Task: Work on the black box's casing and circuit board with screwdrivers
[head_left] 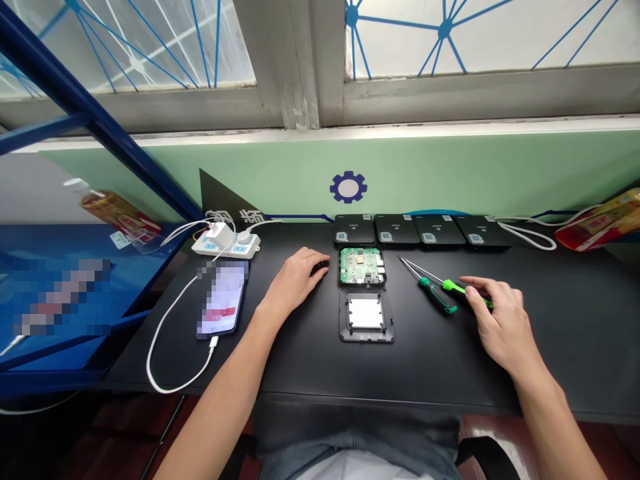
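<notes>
My left hand (300,279) rests on the black table, left of an opened device box. Its fingers and thumb curl round a small dark spot, and what lies there I cannot make out. Inside the box's lower shell a green circuit board (361,265) faces up. The detached cover (367,315), with a white square plate, lies just in front of it. At the right, my right hand (500,320) has its thumb and fingers round the handle of a light green screwdriver (453,287). A dark green screwdriver (437,295) lies alongside, both tips pointing toward the box.
Several closed black boxes (397,230) stand in a row along the wall. A white power strip (226,243) and a phone (223,299) on a charging cable (150,353) lie at the left. Drink bottles (120,213) stand tilted in view at both sides. A blue metal frame (110,133) borders the left.
</notes>
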`<control>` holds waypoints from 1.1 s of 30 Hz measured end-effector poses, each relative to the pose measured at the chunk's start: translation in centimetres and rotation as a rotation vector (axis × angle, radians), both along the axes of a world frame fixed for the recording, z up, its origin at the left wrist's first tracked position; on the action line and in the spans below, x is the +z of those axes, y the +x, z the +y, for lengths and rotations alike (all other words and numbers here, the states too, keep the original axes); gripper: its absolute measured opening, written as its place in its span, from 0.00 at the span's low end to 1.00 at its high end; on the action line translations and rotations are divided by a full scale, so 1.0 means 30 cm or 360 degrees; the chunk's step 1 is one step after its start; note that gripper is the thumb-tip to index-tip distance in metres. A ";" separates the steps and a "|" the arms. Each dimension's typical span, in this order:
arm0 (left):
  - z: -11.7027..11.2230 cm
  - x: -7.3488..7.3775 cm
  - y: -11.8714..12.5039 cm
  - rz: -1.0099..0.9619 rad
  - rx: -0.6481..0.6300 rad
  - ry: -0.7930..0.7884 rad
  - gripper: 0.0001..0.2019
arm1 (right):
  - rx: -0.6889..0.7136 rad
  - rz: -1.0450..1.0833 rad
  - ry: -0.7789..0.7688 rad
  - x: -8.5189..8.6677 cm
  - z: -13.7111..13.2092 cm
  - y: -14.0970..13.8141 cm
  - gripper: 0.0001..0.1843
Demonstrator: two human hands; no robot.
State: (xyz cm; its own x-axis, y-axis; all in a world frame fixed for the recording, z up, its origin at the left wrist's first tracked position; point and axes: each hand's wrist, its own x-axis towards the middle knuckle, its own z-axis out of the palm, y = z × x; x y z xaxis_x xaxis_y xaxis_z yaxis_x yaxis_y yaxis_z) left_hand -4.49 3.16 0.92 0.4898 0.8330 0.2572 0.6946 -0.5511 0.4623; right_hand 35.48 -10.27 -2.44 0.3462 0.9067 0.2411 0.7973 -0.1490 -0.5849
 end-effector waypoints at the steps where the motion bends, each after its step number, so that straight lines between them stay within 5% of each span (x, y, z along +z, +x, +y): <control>1: -0.004 0.002 0.005 -0.0010 0.0048 0.0008 0.11 | -0.0003 0.0000 0.0000 -0.001 0.000 0.001 0.29; 6: -0.016 -0.003 0.044 0.0217 0.0521 0.0198 0.06 | 0.0014 0.0008 0.0021 -0.011 0.002 0.004 0.29; 10: -0.012 -0.012 0.096 0.0748 0.0810 0.0191 0.20 | 0.0052 0.0012 0.0058 -0.019 0.006 0.004 0.30; 15: 0.004 -0.004 0.159 0.1174 0.0705 0.0160 0.25 | 0.0056 -0.0023 0.0089 -0.029 0.007 0.004 0.30; 29: 0.013 0.033 0.166 0.1288 0.0549 0.0066 0.12 | 0.0061 -0.0044 0.0104 -0.052 0.008 0.009 0.29; 33: 0.006 0.043 0.158 0.1319 0.0522 0.0037 0.15 | 0.0051 -0.0053 0.0092 -0.051 0.009 0.011 0.30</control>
State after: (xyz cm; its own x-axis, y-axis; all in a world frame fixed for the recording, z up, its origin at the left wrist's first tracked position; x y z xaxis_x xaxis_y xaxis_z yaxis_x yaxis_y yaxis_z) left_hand 0.26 3.35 2.22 0.2637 0.9630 -0.0553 0.9253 -0.2688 -0.2675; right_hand 35.82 -9.99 -3.96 0.3082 0.9014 0.3040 0.8204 -0.0900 -0.5647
